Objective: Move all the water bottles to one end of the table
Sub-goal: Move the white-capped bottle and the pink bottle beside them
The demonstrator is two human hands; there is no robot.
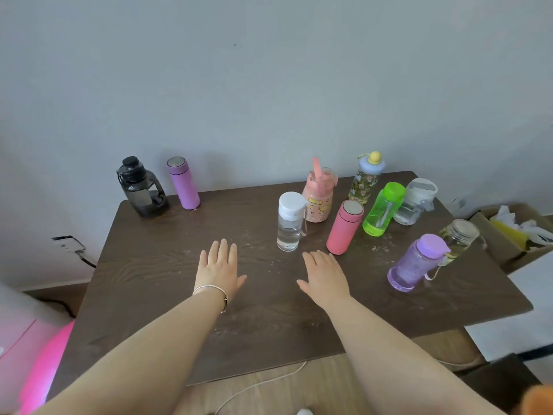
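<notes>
On the dark wooden table [167, 283], a black jug [141, 187] and a purple flask [183, 183] stand at the far left. Several bottles crowd the right side: a clear bottle with a white cap [289, 221], a pink straw bottle [319, 196], a pink flask [344, 227], a patterned bottle with a blue lid [365, 178], a green bottle [383, 208], a clear white-lidded bottle [414, 201], a glass jar [459, 239] and a purple bottle [417, 262]. My left hand [220, 269] and right hand [324, 274] lie flat on the table, holding nothing.
A grey wall runs behind the table. A cardboard box [505, 235] with white and yellow things stands to the right. A wall socket with a cable [70, 245] sits low on the left, a pink object [45, 366] lies at the lower left, and a white cable [263, 384] crosses the floor.
</notes>
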